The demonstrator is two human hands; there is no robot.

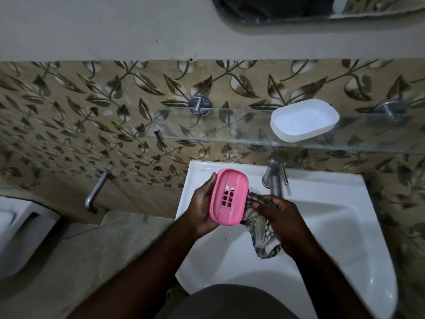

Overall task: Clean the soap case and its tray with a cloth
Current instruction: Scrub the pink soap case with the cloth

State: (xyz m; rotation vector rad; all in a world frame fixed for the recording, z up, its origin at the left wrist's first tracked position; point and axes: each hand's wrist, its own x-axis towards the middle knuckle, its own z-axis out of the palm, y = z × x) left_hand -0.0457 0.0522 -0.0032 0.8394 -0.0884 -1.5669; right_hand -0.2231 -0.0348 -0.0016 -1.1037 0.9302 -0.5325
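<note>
The left hand (202,207) grips the pink slotted plastic soap tray (228,197) over the white ceramic sink (333,217); just beside it, the right hand (284,223) clutches the patterned cloth (262,236) (white oval soap case (304,120) sits on the glass shelf (207,132)).

Cloth (264,240) partly hidden behind pink tray (232,180), right hand (285,224); glass shelf (230,132) cut off at right.

Dim, soft light; the white case (304,119) glows brightest, the sink (333,226) glints faintly, edges curve and blur.
</note>
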